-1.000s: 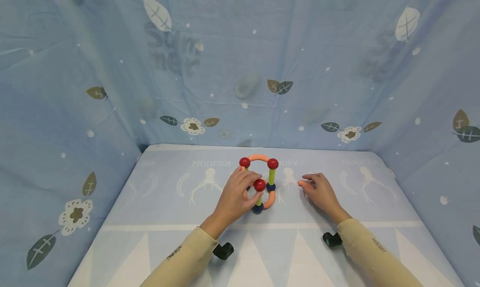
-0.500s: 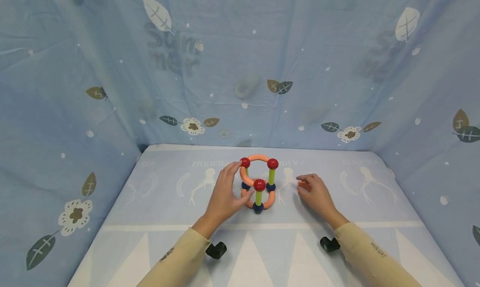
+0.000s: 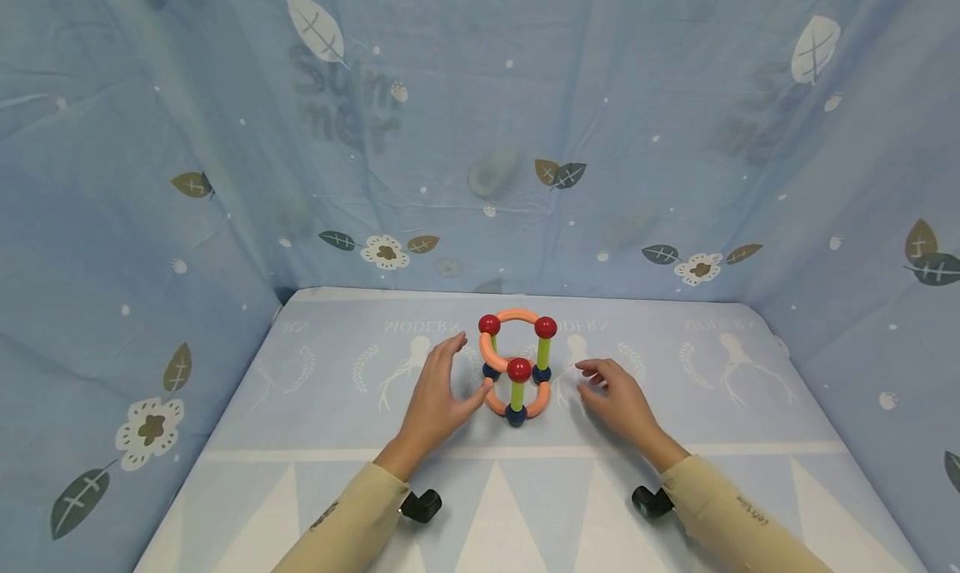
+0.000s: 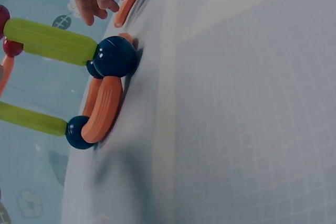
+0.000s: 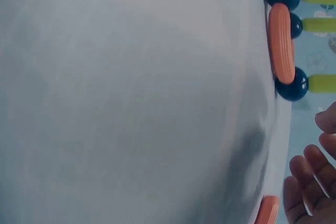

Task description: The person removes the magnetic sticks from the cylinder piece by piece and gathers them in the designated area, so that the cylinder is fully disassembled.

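Observation:
A magnetic stick-and-ball frame stands upright on the table in the head view. Red balls [image 3: 519, 370] top its green rods [image 3: 543, 354], and dark blue balls [image 3: 516, 416] form the feet. Curved orange rods [image 3: 491, 354] join balls at top and bottom. My left hand [image 3: 435, 398] is just left of the frame, thumb and fingers spread, holding nothing. Right of the frame, my right hand [image 3: 615, 400] hovers with loosely bent fingers and nothing in them. Near it a loose orange rod [image 4: 126, 9] lies on the table, hidden in the head view; the right wrist view shows its end [image 5: 266, 211].
A patterned cloth [image 3: 480, 465] covers the table. Blue curtain walls [image 3: 480, 140] printed with leaves and flowers rise behind and at both sides. Black wrist cameras [image 3: 422, 506] hang beneath both sleeves.
My left hand has let go around the front red ball and drawn back to the left. My right hand has released the orange rod and shifted slightly left. The frame stays put.

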Demonstrator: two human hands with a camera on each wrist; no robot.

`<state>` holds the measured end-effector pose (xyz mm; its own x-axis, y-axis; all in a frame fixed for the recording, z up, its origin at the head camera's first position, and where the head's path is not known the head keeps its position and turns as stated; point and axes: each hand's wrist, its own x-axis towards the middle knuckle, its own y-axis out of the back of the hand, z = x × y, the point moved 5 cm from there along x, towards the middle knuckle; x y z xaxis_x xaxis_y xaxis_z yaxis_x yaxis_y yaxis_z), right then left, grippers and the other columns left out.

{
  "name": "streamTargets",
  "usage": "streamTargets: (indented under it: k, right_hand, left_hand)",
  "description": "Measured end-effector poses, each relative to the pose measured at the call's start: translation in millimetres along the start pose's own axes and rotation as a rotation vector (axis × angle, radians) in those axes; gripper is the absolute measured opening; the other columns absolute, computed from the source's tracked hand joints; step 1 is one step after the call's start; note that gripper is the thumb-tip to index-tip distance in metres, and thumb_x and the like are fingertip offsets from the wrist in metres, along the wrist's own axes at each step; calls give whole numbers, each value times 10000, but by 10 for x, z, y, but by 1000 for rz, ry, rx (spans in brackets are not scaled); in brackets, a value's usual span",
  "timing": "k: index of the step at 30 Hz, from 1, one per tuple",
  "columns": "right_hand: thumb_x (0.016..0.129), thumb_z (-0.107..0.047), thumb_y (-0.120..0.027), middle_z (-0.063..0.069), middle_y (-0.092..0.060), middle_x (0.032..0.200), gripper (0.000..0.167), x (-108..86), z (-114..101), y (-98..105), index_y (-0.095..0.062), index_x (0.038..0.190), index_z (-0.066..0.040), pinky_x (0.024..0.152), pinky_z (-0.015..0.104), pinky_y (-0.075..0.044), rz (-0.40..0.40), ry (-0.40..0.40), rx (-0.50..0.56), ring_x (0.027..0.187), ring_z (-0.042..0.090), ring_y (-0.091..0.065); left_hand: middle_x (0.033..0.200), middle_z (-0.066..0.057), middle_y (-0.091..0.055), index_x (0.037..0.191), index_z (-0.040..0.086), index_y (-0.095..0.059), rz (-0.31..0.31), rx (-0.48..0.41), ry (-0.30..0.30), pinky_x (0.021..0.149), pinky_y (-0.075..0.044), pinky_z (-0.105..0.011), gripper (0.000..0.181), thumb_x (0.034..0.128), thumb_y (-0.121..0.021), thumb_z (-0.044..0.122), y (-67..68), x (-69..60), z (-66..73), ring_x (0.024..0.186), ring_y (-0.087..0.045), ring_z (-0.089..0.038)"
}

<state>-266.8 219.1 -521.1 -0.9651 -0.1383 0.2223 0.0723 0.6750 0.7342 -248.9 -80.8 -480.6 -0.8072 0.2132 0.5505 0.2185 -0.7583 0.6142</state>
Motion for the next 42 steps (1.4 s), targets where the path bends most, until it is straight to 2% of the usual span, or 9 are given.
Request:
streamTargets:
  k: [7, 9, 16, 21, 30, 37, 42]
  right_hand:
    - [889, -131, -788, 63, -692, 1075, 377, -70, -95, -100, -677, 1242, -61, 805, 406, -557, -29, -20, 48, 936, 200, -655]
    - [886, -153, -798, 62, -695, 1082, 390, -92, -115, -126, -675, 1245, -62, 803, 400, -560, -37, -29, 55, 936, 198, -658]
    - [890, -179, -801, 74, -694, 1111, 445, -158, -156, -215, -653, 1287, -42, 818, 396, -555, -54, -41, 81, 952, 196, -661]
    - [893, -220, -804, 88, -680, 1192, 539, -184, -178, -300, -609, 1358, -28, 857, 410, -548, -74, -59, 103, 1001, 209, -641]
    - [860, -322, -834, 93, -621, 1304, 743, -181, -248, -432, -515, 1477, -57, 942, 429, -527, -118, -109, 72, 1090, 233, -608]
    - [848, -359, -841, 115, -591, 1367, 802, -153, -275, -507, -487, 1499, -54, 941, 440, -520, -122, -118, 42, 1124, 262, -587]
    - [837, -354, -850, 122, -601, 1365, 822, -131, -299, -535, -480, 1499, -38, 909, 439, -519, -103, -99, 33, 1095, 255, -581]
  left_hand:
    - [1352, -67, -581, 1488, 74, -459, -98, -10, 151, 1053, -473, -457, 724, 889, -807, 285, -87, -81, -185, 1247, -545, -248]
    - [1327, -65, -598, 1461, 69, -493, -112, -21, 173, 1043, -476, -464, 681, 895, -801, 286, -108, -100, -224, 1227, -557, -252]
    - [1252, -67, -645, 1362, 52, -593, -143, -66, 223, 1026, -483, -461, 542, 901, -794, 255, -204, -139, -327, 1176, -602, -252]
    - [1248, -66, -660, 1318, 49, -634, -150, -92, 252, 1026, -484, -449, 480, 907, -786, 245, -297, -147, -400, 1167, -614, -245]
    - [1273, -64, -672, 1326, 75, -652, -190, -150, 347, 1073, -457, -456, 433, 937, -752, 236, -463, -119, -513, 1225, -603, -253]
    - [1279, -56, -674, 1317, 96, -669, -199, -152, 357, 1062, -465, -470, 416, 947, -742, 271, -547, -40, -538, 1225, -601, -256]
    - [1202, -52, -691, 1284, 107, -692, -205, -139, 362, 1020, -487, -469, 368, 948, -740, 249, -586, 10, -559, 1153, -616, -247]
